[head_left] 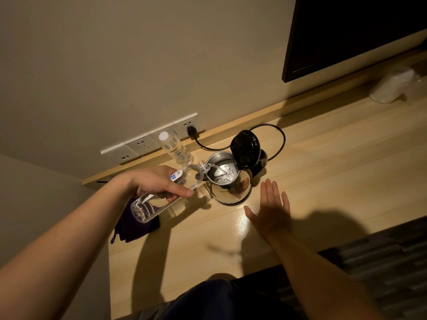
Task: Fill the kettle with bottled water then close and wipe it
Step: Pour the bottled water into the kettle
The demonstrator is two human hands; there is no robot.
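Note:
A steel kettle (233, 190) stands on the wooden desk (323, 169) with its black lid (246, 146) hinged up. My left hand (159, 182) grips a clear water bottle (147, 204), tilted with its neck over the kettle's mouth. Water streams from the bottle into the kettle and bubbles inside. My right hand (270, 209) hovers flat with straight fingers just right of the kettle, holding nothing. A dark purple cloth (136, 227) lies on the desk under the bottle's base.
A second capped bottle (175, 148) stands by the wall sockets (147, 142). The kettle's black cord (277, 139) loops behind it to a plug. A dark screen (346, 31) hangs at the upper right, with a white object (390, 86) beneath it.

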